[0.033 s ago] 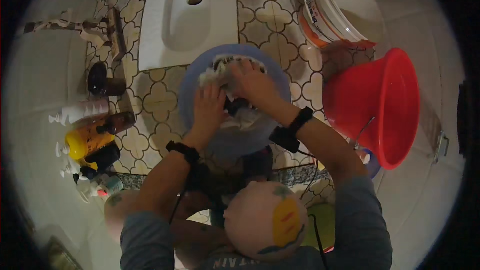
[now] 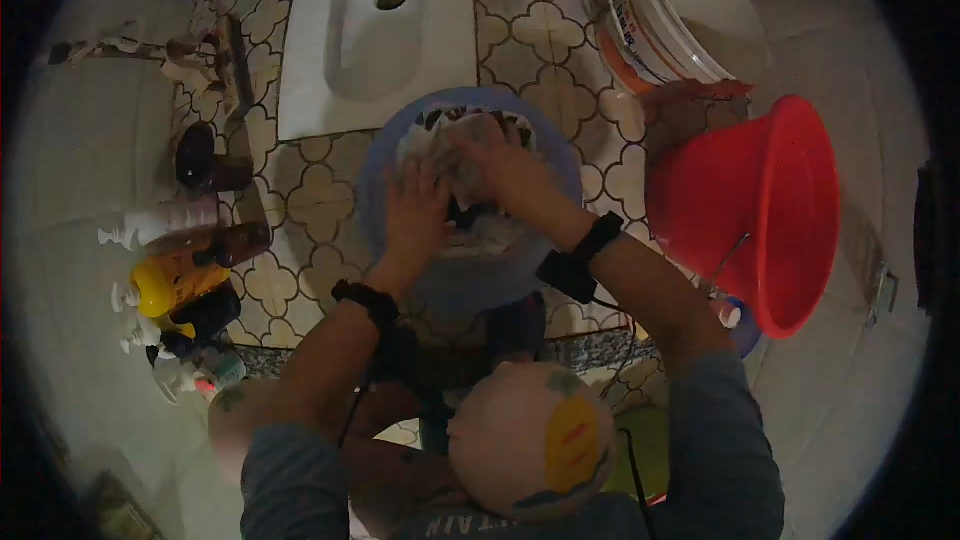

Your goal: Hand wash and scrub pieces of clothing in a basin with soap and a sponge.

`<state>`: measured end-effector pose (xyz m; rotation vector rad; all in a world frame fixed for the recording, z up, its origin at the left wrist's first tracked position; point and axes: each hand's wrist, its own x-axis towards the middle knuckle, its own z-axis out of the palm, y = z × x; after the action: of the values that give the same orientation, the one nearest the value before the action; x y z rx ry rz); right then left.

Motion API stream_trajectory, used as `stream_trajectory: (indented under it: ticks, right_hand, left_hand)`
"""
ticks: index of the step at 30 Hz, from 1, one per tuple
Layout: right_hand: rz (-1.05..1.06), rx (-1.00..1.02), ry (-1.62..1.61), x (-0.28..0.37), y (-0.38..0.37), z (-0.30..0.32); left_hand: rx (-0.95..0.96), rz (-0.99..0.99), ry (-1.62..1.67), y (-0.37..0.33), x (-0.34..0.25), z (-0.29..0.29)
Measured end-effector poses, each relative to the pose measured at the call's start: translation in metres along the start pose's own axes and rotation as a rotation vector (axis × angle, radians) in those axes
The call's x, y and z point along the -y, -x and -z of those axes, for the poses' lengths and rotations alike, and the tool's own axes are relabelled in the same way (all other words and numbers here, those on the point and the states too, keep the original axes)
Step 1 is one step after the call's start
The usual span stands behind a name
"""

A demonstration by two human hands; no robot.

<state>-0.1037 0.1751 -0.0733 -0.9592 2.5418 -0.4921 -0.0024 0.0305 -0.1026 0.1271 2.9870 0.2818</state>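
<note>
In front of me a blue basin holds a bunched white cloth with dark markings. My left hand grips the cloth's left side, its fingers bent over the folds. At the upper right of the cloth, my right hand has its fingers curled into the fabric. Both hands are slightly smeared by motion, and the fingertips are partly hidden in the cloth. Black bands with cables circle both wrists. What kind of garment the cloth is cannot be made out.
A white squat toilet lies beyond the basin. To the right are a red bucket and stacked white buckets. Several pump bottles, one a yellow bottle, line the left wall. A wooden piece leans at the far left.
The cloth has shifted and spread in the basin, showing more of its dark-patterned far edge. Both hands have moved slightly over it. The basin stays in place.
</note>
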Motion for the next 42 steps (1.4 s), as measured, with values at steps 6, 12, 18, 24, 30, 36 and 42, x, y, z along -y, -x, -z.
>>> stream_trajectory:
  ticks: [6, 12, 18, 24, 30, 36, 42]
  right_hand:
    - [0.119, 0.051, 0.115, -0.036, 0.012, -0.063]
    - [0.041, 0.193, 0.054, -0.040, 0.009, -0.083]
    - [0.142, 0.296, 0.273, 0.015, -0.023, -0.015]
    - [0.203, -0.138, 0.266, -0.041, 0.025, -0.049]
    - [-0.066, -0.034, -0.108, -0.064, 0.015, -0.033]
    - [-0.107, -0.132, -0.055, -0.050, 0.020, -0.038]
    - [-0.009, -0.100, -0.054, -0.039, 0.022, -0.072]
  left_hand:
    - [0.147, 0.027, 0.055, -0.005, 0.006, -0.013]
    - [0.305, 0.035, 0.058, -0.005, 0.011, -0.040]
    - [0.252, 0.013, 0.127, 0.005, 0.042, -0.057]
    - [0.275, 0.079, 0.323, -0.010, 0.027, -0.038]
    - [0.086, -0.032, 0.172, -0.018, 0.013, -0.016]
    - [0.402, 0.158, 0.399, -0.023, 0.033, -0.057]
    - [0.302, 0.168, 0.252, -0.003, 0.018, -0.063]
